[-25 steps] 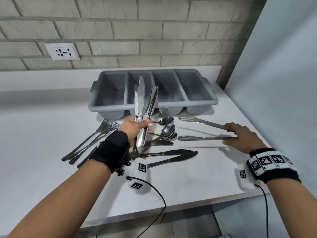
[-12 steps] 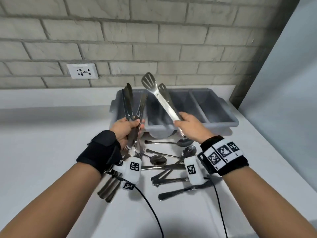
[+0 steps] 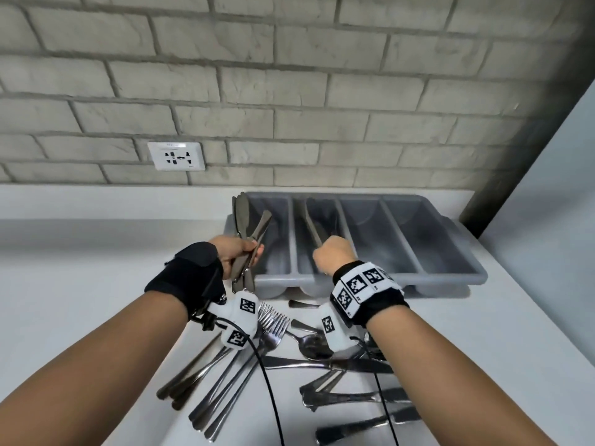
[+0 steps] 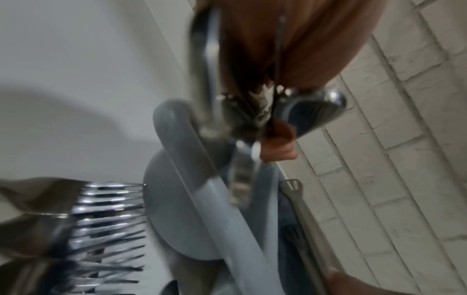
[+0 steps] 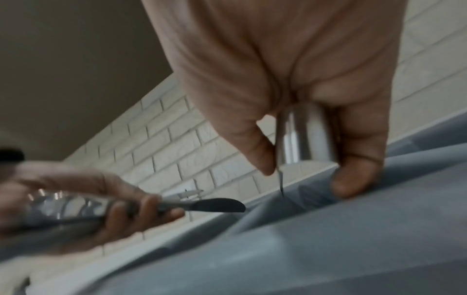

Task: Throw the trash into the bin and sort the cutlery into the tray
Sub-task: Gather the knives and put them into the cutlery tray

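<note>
Hands (image 3: 240, 252) over white counter (image 3: 80, 284) below grey brick wall (image 3: 289, 91).

- Your grey plastic four-compartment cutlery tray (image 3: 457, 252) sits on the counter against the brick wall.
- The bundle of steel table knives (image 3: 246, 230) stands upright in your left hand (image 3: 233, 255) over the tray's leftmost compartment.
- The slotted steel tongs (image 3: 314, 230) slant into the second compartment, gripped by your right hand (image 3: 333, 254).
- Steel forks (image 3: 257, 346), spoons (image 3: 310, 344) and more knives lie loose in front of the tray.

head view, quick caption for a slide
Left hand holds knives over the tray; right hand lowers tongs into it.
</note>
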A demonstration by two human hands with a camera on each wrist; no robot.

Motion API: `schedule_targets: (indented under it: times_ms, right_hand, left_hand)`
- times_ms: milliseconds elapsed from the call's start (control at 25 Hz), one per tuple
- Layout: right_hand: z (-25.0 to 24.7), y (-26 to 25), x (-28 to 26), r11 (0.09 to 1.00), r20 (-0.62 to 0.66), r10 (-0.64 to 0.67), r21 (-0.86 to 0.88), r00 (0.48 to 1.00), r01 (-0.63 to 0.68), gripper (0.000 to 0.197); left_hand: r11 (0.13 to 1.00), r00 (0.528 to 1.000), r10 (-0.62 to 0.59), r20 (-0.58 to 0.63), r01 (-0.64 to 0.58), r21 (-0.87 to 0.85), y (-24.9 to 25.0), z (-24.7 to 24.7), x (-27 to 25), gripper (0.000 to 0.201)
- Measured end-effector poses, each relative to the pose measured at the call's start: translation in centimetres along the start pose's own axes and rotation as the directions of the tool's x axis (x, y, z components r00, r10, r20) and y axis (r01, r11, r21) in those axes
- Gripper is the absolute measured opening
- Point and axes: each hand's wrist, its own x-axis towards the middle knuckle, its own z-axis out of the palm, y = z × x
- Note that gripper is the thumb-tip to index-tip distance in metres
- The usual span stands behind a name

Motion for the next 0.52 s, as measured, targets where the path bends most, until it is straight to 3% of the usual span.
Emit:
schedule_targets:
  times_ms: [80,200,240,320,400,440,480,520]
  right_hand:
    - [1.0,-0.1,1.2,0.993,-0.037,0.007,-0.120,0.999,-0.011,0.033]
    - [2.3,0.2,2.5,0.986,-0.089,0.031,-0.158,0.996,-0.045,0.049]
    - [2.2,0.1,2.3,0.992,-0.154,-0.047,-0.121,0.987,0.028,0.050]
    - [2.3,-0.7,1.3,0.946,-0.209,-0.314,0.010,0.926,0.323,0.042]
    - [2.6,-1.7,-0.4,0.826,-0.111,-0.500,0.238,0.859,0.511,0.033]
    - [2.7,-2.4,-0.5,0.811,-0.006,-0.534,0.278,0.846,0.514,0.036]
    - [5.2,-2.6,1.7,0.839,0.123,-0.512,0.285,0.850,0.464,0.040]
    - [5.4,-2.9,1.8,0.855,0.138,-0.502,0.232,0.854,0.465,0.041]
  left_hand:
    - [0.995,1.000,-0.025,0.012,0.024,0.095,0.2,0.1,1.2,0.032]
    - [0.971,0.997,-0.070,0.023,0.063,0.233,0.3,0.4,2.8,0.034]
    - [0.967,0.996,-0.085,0.033,0.074,0.244,0.6,0.5,3.3,0.033]
    - [0.968,1.000,-0.022,-0.012,0.025,0.250,1.1,0.6,3.4,0.029]
    - [0.967,0.998,-0.011,-0.054,0.025,0.254,1.0,0.7,3.3,0.028]
    - [0.951,0.998,-0.024,-0.065,0.043,0.307,1.6,0.8,3.2,0.029]
    - [0.950,0.995,-0.089,-0.037,0.095,0.297,0.3,0.3,6.4,0.030]
    - [0.934,0.997,-0.072,-0.009,0.071,0.351,0.5,0.4,6.5,0.032]
